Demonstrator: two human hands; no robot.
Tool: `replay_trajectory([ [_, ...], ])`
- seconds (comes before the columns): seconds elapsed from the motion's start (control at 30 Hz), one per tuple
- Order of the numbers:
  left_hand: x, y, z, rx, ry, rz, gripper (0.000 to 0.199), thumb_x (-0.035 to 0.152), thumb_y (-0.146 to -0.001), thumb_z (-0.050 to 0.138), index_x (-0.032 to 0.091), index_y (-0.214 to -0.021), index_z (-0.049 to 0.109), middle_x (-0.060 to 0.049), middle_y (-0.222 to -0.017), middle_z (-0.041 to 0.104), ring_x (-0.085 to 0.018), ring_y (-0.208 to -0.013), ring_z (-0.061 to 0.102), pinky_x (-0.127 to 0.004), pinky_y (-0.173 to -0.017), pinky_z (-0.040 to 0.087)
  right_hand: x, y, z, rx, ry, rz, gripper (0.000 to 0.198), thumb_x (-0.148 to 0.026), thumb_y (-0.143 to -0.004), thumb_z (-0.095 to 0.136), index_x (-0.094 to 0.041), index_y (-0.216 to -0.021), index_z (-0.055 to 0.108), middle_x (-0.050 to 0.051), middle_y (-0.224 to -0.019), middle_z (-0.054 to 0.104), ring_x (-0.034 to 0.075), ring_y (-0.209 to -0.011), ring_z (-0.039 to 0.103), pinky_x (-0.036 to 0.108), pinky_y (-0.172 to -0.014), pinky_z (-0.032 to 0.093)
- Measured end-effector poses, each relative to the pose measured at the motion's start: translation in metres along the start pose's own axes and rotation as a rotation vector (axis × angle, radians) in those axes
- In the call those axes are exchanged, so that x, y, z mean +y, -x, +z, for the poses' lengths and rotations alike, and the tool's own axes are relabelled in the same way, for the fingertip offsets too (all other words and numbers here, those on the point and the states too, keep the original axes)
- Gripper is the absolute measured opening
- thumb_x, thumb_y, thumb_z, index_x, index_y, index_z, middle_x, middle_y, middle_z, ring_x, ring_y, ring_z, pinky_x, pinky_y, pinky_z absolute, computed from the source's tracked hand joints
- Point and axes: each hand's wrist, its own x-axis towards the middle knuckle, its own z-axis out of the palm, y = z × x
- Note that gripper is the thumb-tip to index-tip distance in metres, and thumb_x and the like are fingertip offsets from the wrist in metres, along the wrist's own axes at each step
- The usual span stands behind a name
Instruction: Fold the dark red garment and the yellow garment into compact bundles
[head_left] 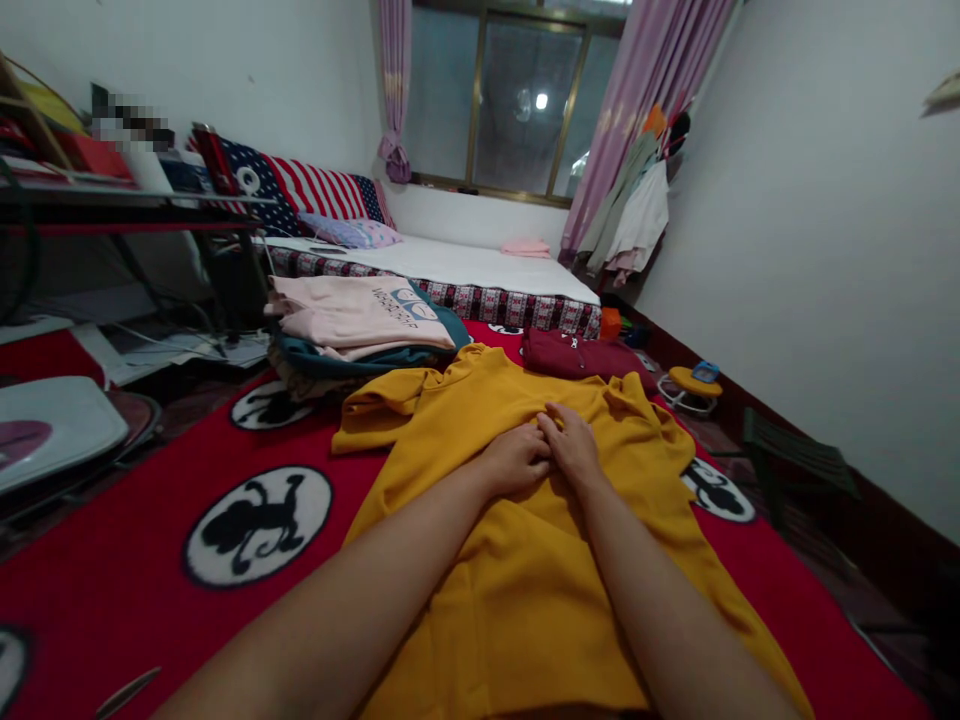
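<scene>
Head view records the left hand (516, 460) with fingers curled and the right hand (572, 445) bent against it, both resting on the upper front of a yellow garment (525, 590); whether either one pinches cloth cannot be determined. The garment lies sleeves out on a red blanket (120, 590), with a pile of folded clothes (360, 325) beyond it at left, a folded maroon garment (581, 354) beyond at right, and a bed (465, 262) farther back.
</scene>
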Motion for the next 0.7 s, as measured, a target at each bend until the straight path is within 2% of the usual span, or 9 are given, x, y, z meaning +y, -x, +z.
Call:
replay_trajectory([
  [0.13,0.006,0.006,-0.005,0.096,0.106,-0.055,0.022,0.016,-0.087,0.054,0.014,-0.094,0.075,-0.009,-0.101,0.073,-0.018,-0.093,0.066,-0.029,-0.088,0.052,0.013,-0.002,0.0,0.02,-0.122,-0.017,0.036,-0.037,-0.086,0.049,-0.015,-0.108,0.068,0.013,-0.116,0.069,0.024,-0.109,0.061,0.041,-0.1,0.042],
  [0.2,0.01,0.012,-0.019,0.197,0.067,-0.121,0.024,0.017,-0.087,0.054,0.016,-0.099,0.074,-0.007,-0.096,0.074,-0.018,-0.086,0.068,-0.029,-0.083,0.053,0.014,-0.003,-0.002,0.018,-0.129,-0.02,0.037,-0.037,-0.084,0.051,-0.015,-0.107,0.068,0.013,-0.115,0.069,0.024,-0.109,0.061,0.04,-0.099,0.043],
  [0.27,0.013,0.022,-0.046,0.343,-0.046,-0.122,0.026,0.014,-0.086,0.053,0.017,-0.102,0.072,-0.007,-0.099,0.074,-0.018,-0.09,0.068,-0.03,-0.086,0.052,0.013,-0.002,-0.002,0.024,-0.113,-0.014,0.036,-0.036,-0.083,0.052,-0.015,-0.107,0.069,0.011,-0.113,0.07,0.024,-0.107,0.061,0.039,-0.098,0.044],
  [0.37,0.01,0.049,-0.11,0.542,-0.34,-0.087,0.034,0.009,-0.085,0.049,0.019,-0.111,0.068,-0.008,-0.113,0.069,-0.019,-0.11,0.061,-0.033,-0.1,0.045,0.009,-0.001,-0.001,0.041,-0.068,-0.006,0.035,-0.031,-0.081,0.053,-0.016,-0.108,0.069,0.01,-0.113,0.07,0.024,-0.107,0.062,0.038,-0.098,0.044],
  [0.43,-0.001,0.073,-0.154,0.553,-0.602,-0.169,0.041,0.01,-0.086,0.047,0.02,-0.122,0.063,-0.008,-0.127,0.062,-0.021,-0.124,0.052,-0.038,-0.109,0.037,0.006,0.0,-0.001,0.048,-0.03,-0.002,0.035,-0.028,-0.08,0.053,-0.015,-0.109,0.069,0.01,-0.114,0.07,0.025,-0.107,0.061,0.038,-0.098,0.044],
  [0.5,-0.017,0.098,-0.189,0.454,-0.851,-0.324,0.054,0.015,-0.083,0.055,0.021,-0.137,0.051,-0.011,-0.145,0.047,-0.028,-0.14,0.033,-0.048,-0.116,0.022,0.003,0.0,-0.001,0.05,0.011,0.012,0.035,-0.026,-0.081,0.054,-0.014,-0.11,0.069,0.01,-0.113,0.07,0.026,-0.106,0.062,0.039,-0.097,0.045],
  [0.57,-0.035,0.117,-0.211,0.205,-0.995,-0.465,0.079,0.029,-0.074,0.07,0.019,-0.146,0.039,-0.016,-0.155,0.031,-0.037,-0.146,0.016,-0.058,-0.115,0.013,0.0,0.0,-0.002,0.05,0.043,0.022,0.034,-0.025,-0.081,0.054,-0.014,-0.11,0.069,0.011,-0.112,0.07,0.027,-0.105,0.062,0.04,-0.095,0.046],
  [0.63,-0.051,0.126,-0.221,-0.032,-1.059,-0.553,0.098,0.037,-0.068,0.077,0.022,-0.151,0.029,-0.02,-0.158,0.022,-0.042,-0.146,0.011,-0.063,-0.112,0.011,-0.002,0.0,-0.003,0.048,0.067,0.024,0.034,-0.024,-0.081,0.054,-0.014,-0.11,0.069,0.011,-0.112,0.07,0.027,-0.104,0.062,0.04,-0.094,0.046],
  [0.7,-0.06,0.126,-0.224,-0.199,-1.077,-0.598,0.099,0.037,-0.069,0.076,0.029,-0.153,0.023,-0.019,-0.16,0.016,-0.042,-0.145,0.014,-0.065,-0.11,0.012,-0.002,0.0,-0.003,0.046,0.081,0.025,0.034,-0.024,-0.082,0.054,-0.014,-0.111,0.068,0.011,-0.112,0.07,0.027,-0.104,0.062,0.04,-0.094,0.046],
])
